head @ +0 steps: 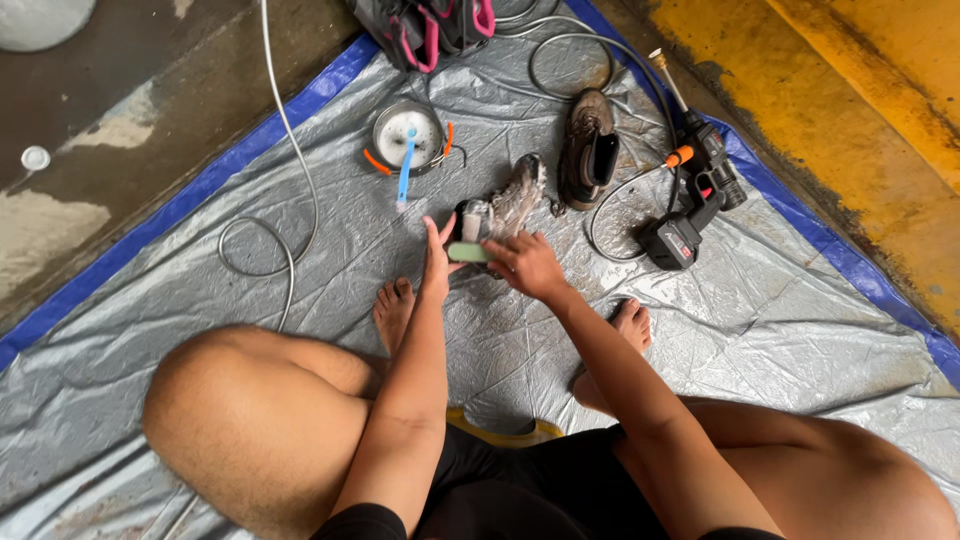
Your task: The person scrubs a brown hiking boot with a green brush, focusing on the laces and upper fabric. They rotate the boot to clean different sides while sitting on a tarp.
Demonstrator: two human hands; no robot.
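— Shoe (pixel 508 205) on the tarp (pixel 780 320) looks half-scrubbed: right hand (pixel 525 265) grips a green brush (pixel 470 252), left hand (pixel 437 262) flat and open against its heel
— And beyond?
— Second shoe (pixel 590 150) muddy, untouched, sprayer (pixel 695 200) lying beside it

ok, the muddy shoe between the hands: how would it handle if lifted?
The shoe looks wet and mud-caked, so probably slippery and heavier than a dry one. Its upper looks soft, so it would likely flex. Lying on the slick tarp, it would probably slide if pushed.
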